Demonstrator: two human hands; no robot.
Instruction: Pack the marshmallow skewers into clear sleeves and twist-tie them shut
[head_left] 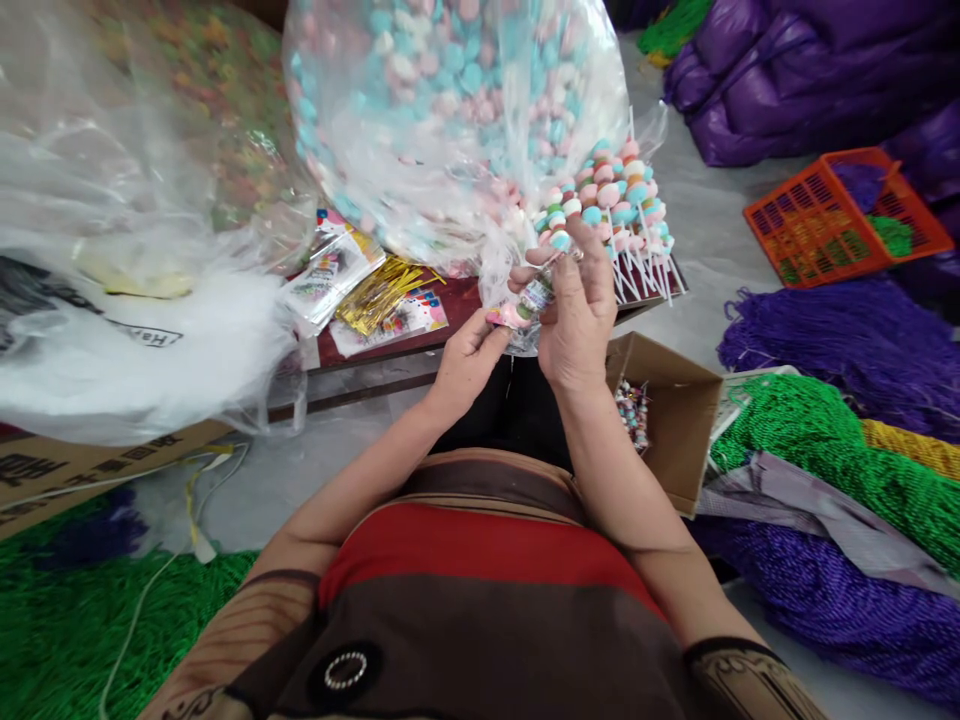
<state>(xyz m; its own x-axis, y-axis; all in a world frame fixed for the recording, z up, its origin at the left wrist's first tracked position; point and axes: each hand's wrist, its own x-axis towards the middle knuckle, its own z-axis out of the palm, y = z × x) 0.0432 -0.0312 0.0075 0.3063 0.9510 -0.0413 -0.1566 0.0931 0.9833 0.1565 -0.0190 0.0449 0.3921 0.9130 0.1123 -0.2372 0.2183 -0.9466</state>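
On my far-off screen, my left hand (471,362) pinched the low end of a candy stick (531,298), thumb and finger close together. My right hand (579,312) held its top end with bent fingers. The candy was in a clear, shiny wrapper, between my hands, by the near edge of the table (461,308). A big bag (450,110) of candy sat past them. Gold ties (381,292) lay to the left, and more sticks (626,205) were piled up on the right.
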